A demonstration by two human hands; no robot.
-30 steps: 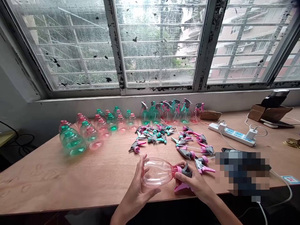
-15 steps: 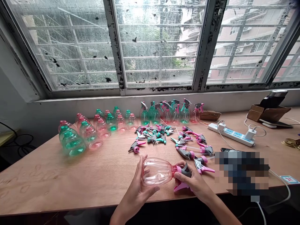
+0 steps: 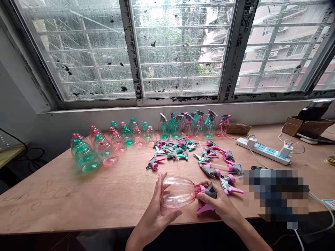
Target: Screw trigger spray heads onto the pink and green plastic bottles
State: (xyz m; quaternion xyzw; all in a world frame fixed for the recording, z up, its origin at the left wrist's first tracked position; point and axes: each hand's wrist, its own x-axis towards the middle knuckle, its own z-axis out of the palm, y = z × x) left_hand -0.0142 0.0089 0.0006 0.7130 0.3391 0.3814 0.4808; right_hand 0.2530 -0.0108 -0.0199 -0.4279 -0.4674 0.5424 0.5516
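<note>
A clear pink spray bottle [image 3: 179, 192] lies sideways in the air over the table's front edge, its neck to the right. Cupped around its base is my left hand [image 3: 158, 212], thumb below and fingers behind. My right hand [image 3: 218, 200] grips the grey and pink spray head [image 3: 206, 190] at the bottle's neck, with the pink trigger pointing down. The head sits on the neck; how tightly, I cannot tell. Beyond my hands lie several loose pink, teal and grey spray heads [image 3: 174, 150], with more [image 3: 209, 170] near my right hand.
Open green and pink bottles [image 3: 86, 158] stand at the left. Bottles with heads fitted [image 3: 209, 129] stand along the wall under the window. To the right are a white power strip [image 3: 263, 150] with plugs and cables, a cardboard box [image 3: 295, 126] and a blurred-out patch.
The view has shifted slightly, so the scene sits a little further right. Both hands keep the same hold on the bottle and its spray head.
</note>
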